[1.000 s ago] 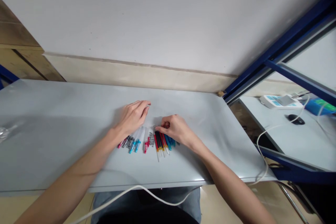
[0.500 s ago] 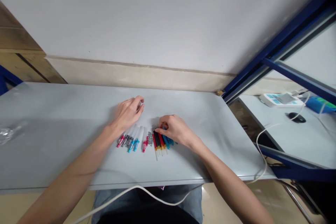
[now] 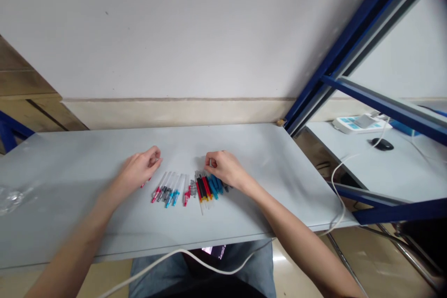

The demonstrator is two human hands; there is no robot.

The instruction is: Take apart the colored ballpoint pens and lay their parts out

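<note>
My left hand (image 3: 139, 168) is over the table, left of the row of pen parts, fingers curled in a pinch. A pen barrel with a red end (image 3: 145, 182) pokes out beneath it, in line with the fingertips. Clear pen barrels (image 3: 171, 184) with red, dark and blue ends lie fanned out between my hands. Beside them are a small heap of springs (image 3: 193, 188) and a bundle of pen refills (image 3: 203, 188) in black and red. My right hand (image 3: 225, 167) is closed just above the refills and blue pen pieces (image 3: 216, 186); its fingertips hide whatever they grip.
Crumpled clear plastic (image 3: 14, 199) lies at the left of the table (image 3: 104, 149). A white cable (image 3: 181, 250) runs past the front edge. A phone (image 3: 214, 251) shows below it. On the right are a blue frame (image 3: 314, 84), power strip (image 3: 359, 123) and black mouse (image 3: 382, 144).
My left hand has moved left, off the clear barrels, and a red-ended barrel now shows beneath it. My right hand stays near the refills. The camera view has shifted.
</note>
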